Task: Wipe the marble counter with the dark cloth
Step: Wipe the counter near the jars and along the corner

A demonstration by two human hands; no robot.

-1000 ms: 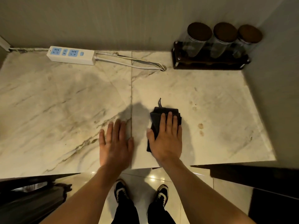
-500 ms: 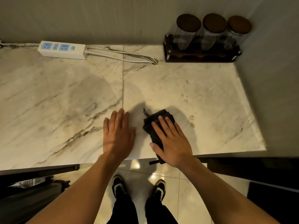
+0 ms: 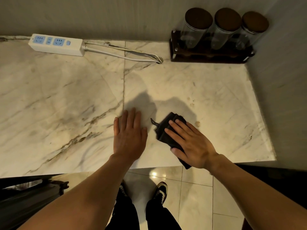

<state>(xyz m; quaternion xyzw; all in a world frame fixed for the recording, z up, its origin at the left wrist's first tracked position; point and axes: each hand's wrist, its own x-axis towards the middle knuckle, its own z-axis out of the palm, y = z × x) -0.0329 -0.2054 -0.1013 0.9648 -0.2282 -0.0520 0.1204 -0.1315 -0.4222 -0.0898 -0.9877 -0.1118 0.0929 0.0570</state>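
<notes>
A folded dark cloth [image 3: 167,128] lies on the pale veined marble counter [image 3: 69,103] near its front edge, one corner hanging over the edge. My right hand [image 3: 191,144] presses flat on the cloth, fingers pointing up and to the left. Just left of the cloth, my left hand [image 3: 129,136] rests palm-down on bare marble, fingers slightly spread, holding nothing. Small brown stains [image 3: 197,124] mark the counter right of the cloth.
A white power strip [image 3: 56,44] with its cable [image 3: 126,56] lies along the back wall. Three lidded glass jars in a dark rack [image 3: 211,53] fill the back right corner. A wall bounds the counter on the right. A dark object [image 3: 29,195] sits below left.
My right hand has turned the cloth diagonally and slid it rightwards along the front edge, toward the brown stains. My left hand has stayed flat on the marble.
</notes>
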